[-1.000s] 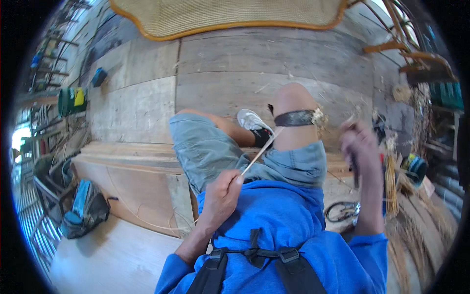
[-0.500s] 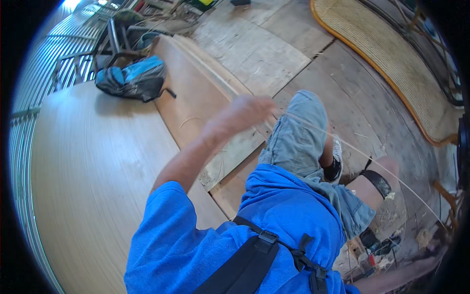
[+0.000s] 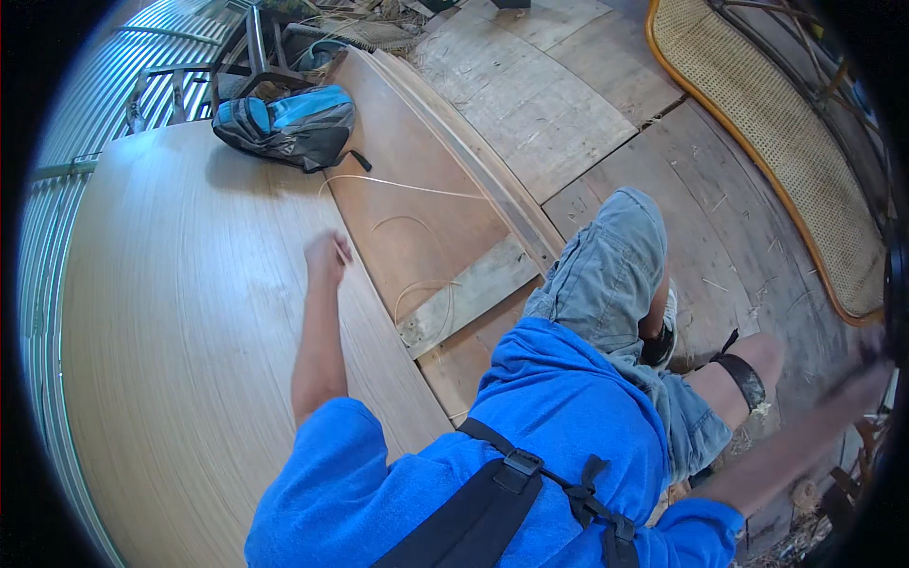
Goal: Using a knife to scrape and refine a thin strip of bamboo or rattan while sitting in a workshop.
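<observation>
My left hand (image 3: 327, 254) hovers over the pale wood-grain tabletop (image 3: 189, 312), close to its right edge. Its fingers are curled, and what they hold, if anything, is too small to make out. A thin pale strip (image 3: 407, 186) runs above the brown board (image 3: 417, 222) beside the tabletop, apart from my left hand. Two more curled strips lie on that board; one loops over a greyish plank (image 3: 469, 295). At the far right, my right hand (image 3: 873, 364) is smeared by motion near the dark rim of the view, so its fingers cannot be read.
A blue and grey backpack (image 3: 294, 128) sits at the tabletop's far end, with dark metal frames (image 3: 251, 66) behind it. A woven cane panel with an orange-brown rim (image 3: 772, 166) stands to the right. Shavings are scattered over the wooden floor (image 3: 701, 222). A dark band (image 3: 740, 379) circles my knee.
My left hand has swung left, from beside my thigh to over the tabletop. The long strip across my legs is gone from there; a pale strip now shows on the brown board. My right arm has risen.
</observation>
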The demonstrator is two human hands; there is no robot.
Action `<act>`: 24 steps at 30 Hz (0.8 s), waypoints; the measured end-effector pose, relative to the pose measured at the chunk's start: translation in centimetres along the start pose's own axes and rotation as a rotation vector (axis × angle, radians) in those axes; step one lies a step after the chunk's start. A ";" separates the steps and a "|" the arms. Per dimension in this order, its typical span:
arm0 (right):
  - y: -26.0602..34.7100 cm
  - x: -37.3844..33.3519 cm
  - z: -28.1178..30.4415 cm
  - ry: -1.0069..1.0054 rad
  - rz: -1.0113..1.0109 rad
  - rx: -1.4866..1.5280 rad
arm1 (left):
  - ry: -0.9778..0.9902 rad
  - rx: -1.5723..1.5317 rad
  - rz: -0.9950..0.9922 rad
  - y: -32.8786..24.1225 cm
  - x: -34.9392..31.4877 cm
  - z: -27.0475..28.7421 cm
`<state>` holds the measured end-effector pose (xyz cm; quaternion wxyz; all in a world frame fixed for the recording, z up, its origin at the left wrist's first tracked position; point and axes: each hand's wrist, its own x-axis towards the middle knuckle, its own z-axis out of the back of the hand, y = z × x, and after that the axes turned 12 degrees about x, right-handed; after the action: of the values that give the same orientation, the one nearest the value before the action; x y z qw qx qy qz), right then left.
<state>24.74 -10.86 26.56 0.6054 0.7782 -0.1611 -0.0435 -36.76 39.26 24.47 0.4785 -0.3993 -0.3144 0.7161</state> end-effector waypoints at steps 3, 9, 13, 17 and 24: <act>4.3 -15.8 -12.5 0.924 -0.257 -0.181 | -0.003 0.021 0.337 13.7 0.0 0.8; 0.5 -19.0 -13.3 1.148 -0.693 -0.124 | -0.040 0.484 0.144 25.7 -11.2 -1.1; -1.8 -15.5 -9.8 0.909 -0.645 -0.226 | 0.067 0.931 -0.005 23.4 -14.2 -3.9; -2.7 -11.6 -5.6 0.748 -0.545 -0.220 | 0.155 1.029 0.011 23.4 -15.5 -3.7; -4.3 -8.8 -1.1 0.630 -0.613 0.004 | 0.226 1.184 -0.417 22.9 -17.8 -4.1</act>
<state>17.58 -6.25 21.61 0.5826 0.7665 0.2698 0.0186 -39.16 14.93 8.23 0.7777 -0.0705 0.1159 0.6138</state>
